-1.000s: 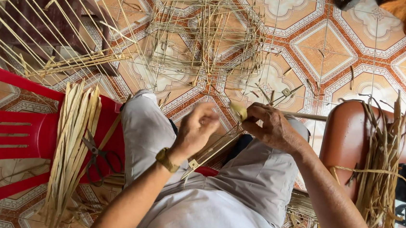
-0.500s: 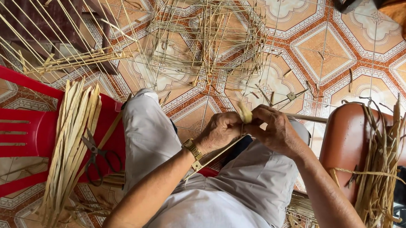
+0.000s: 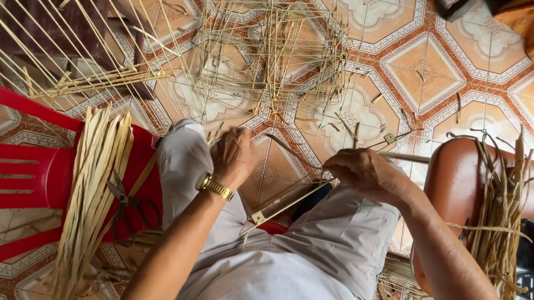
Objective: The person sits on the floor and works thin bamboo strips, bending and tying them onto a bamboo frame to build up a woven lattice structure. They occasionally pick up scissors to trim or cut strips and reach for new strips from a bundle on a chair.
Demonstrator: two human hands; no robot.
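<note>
My right hand (image 3: 367,174) is closed on a long thin bamboo strip (image 3: 288,202). The strip slants down across my lap toward my left side. A pale stick (image 3: 406,158) pokes out to the right just above that hand. My left hand (image 3: 231,157), with a gold watch (image 3: 215,186) on the wrist, rests with curled fingers on my left knee, apart from the strip. Whether it holds anything is hidden. I sit in light grey trousers (image 3: 336,238).
A red plastic chair (image 3: 11,168) on the left carries a bundle of pale flat strips (image 3: 93,181) and black scissors (image 3: 126,202). A brown chair (image 3: 455,184) on the right holds dried greenish strips (image 3: 497,212) and a dark device (image 3: 533,253). Loose thin strips (image 3: 274,55) and a half-woven frame (image 3: 48,31) lie on the patterned tile floor.
My left hand has left the strip near my right hand and moved left to my knee. My right hand stays in place, holding the strip.
</note>
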